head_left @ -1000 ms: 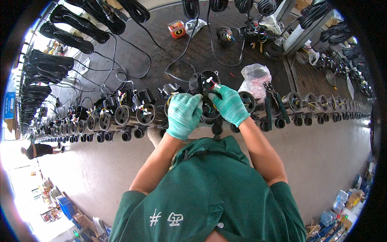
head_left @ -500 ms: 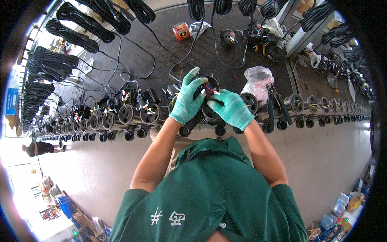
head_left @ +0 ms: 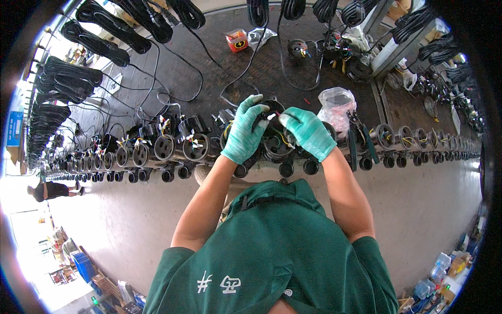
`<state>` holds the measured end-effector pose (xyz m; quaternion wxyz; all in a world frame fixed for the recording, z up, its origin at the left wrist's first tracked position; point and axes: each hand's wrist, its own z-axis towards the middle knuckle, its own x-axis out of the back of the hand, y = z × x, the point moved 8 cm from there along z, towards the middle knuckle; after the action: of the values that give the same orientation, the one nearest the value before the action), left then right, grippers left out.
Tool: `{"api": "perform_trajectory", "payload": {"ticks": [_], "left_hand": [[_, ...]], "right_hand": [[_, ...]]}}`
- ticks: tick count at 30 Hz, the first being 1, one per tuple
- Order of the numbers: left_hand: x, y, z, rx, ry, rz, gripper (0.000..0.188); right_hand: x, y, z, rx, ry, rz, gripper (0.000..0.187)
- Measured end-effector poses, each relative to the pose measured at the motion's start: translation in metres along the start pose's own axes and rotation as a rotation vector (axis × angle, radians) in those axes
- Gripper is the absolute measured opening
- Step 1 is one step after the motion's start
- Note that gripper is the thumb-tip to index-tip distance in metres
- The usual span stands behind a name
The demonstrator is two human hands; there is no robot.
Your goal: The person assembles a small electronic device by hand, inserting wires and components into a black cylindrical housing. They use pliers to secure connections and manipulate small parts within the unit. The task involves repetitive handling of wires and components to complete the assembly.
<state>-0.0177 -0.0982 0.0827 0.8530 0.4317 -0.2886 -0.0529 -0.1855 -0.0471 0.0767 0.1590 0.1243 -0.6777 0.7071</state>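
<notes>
Two gloved hands meet at a round black cup [head_left: 275,103] in the upper centre of the frame, just above the row of housings along the bench [head_left: 366,97]. Compared with half a second ago, the right hand [head_left: 309,131] sits higher, its thumb and forefinger brought together at the cup's mouth; whether they pinch a wire cannot be told. That shift uncovers more of the black housing [head_left: 274,148] below, where a yellow wire [head_left: 286,140] now shows clearly. The left hand [head_left: 244,131] stays curled around the cup's left side, seemingly steadying it. A white connector [head_left: 271,117] stands out between the hands, just beside the right fingertips, so the work appears centred on this wiring. Right of centre, the pliers [head_left: 362,140] rest against the row, untouched, near a pinkish plastic bag [head_left: 337,109].
</notes>
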Motion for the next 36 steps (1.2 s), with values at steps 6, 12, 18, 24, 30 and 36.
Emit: {"api": "perform_trajectory", "payload": {"ticks": [6,12,18,24,30,36], "left_hand": [[0.004,-0.002,-0.001,-0.032,-0.02,-0.013,0.023],[-0.001,0.002,0.0,-0.022,-0.107,0.021,0.032],[-0.003,-0.021,-0.003,0.175,0.022,-0.306,0.071],[0.008,0.013,0.0,0.046,-0.031,0.082,0.045],[-0.016,0.051,0.004,-0.082,-0.17,0.556,0.049],[-0.018,0.035,0.002,-0.066,-0.03,0.574,0.026]], "right_hand": [[-0.013,0.027,-0.028,-0.46,0.008,0.595,0.022],[0.013,0.014,-0.021,-0.036,0.279,-0.135,0.018],[0.018,0.013,-0.031,-0.044,0.239,-0.263,0.018],[-0.006,0.004,-0.043,0.046,0.093,-0.398,0.018],[-0.009,-0.037,-0.031,0.191,0.004,-0.502,0.019],[-0.005,-0.049,-0.015,0.2,-0.083,-0.673,0.02]]}}
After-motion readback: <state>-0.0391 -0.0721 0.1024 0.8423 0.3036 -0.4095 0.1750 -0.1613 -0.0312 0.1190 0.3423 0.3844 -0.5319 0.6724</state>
